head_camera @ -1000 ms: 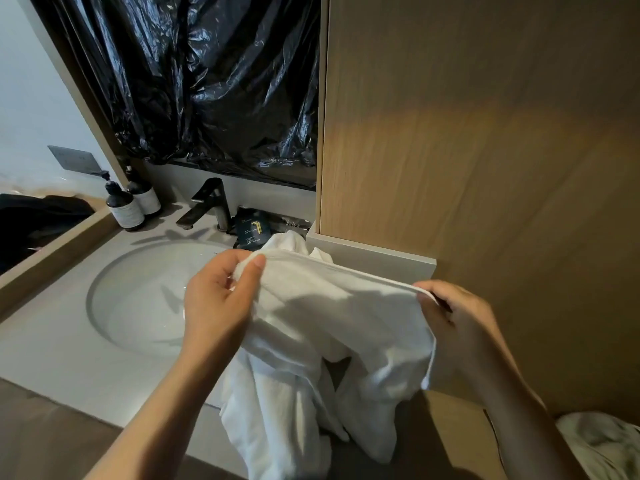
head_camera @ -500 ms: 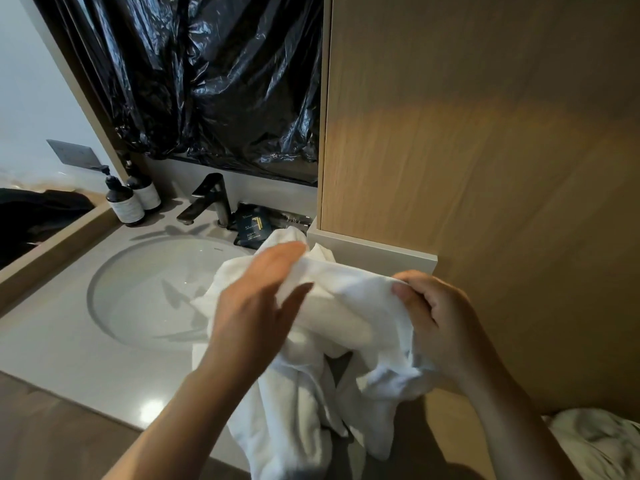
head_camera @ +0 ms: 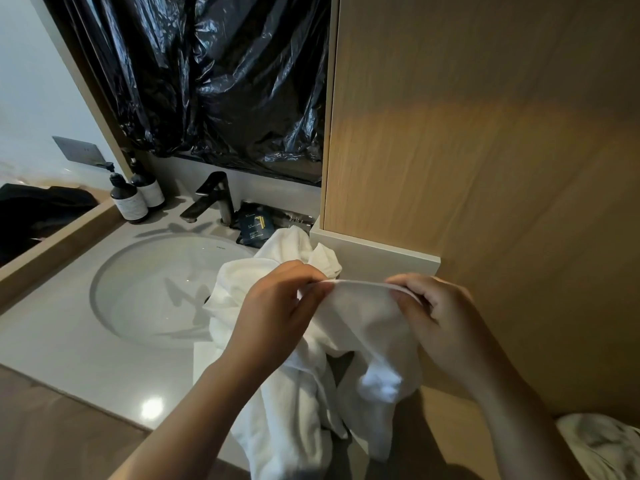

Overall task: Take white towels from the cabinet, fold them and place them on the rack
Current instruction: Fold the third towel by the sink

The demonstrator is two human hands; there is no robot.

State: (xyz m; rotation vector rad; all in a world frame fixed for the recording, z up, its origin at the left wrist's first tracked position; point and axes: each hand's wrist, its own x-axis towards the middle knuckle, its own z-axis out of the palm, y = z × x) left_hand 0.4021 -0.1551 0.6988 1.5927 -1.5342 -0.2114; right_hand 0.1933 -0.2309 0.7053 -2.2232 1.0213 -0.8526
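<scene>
The left hand [head_camera: 277,306] and the right hand [head_camera: 440,317] both pinch the top hem of a white towel [head_camera: 363,330], each with fingers and thumb curled on the edge. The hem makes a short, slightly arched line between the two hands, which are near each other. Below them the towel hangs in loose, crumpled folds, past the near edge of the counter [head_camera: 52,341]. One bunch of it rises behind the left hand; whether this part rests on the counter cannot be told. The towel is at the right of the sink [head_camera: 114,271] and near the wooden panel [head_camera: 485,150], which fills the right side.

At the far edge of the sink stands a dark faucet [head_camera: 214,199], and just right of it lies a dark packet [head_camera: 252,226]. Two dark pump bottles [head_camera: 129,202] stand together at the far left of the counter. A black plastic sheet [head_camera: 225,81] hangs on the far wall. A pale crumpled cloth [head_camera: 602,445] lies in the near right corner.
</scene>
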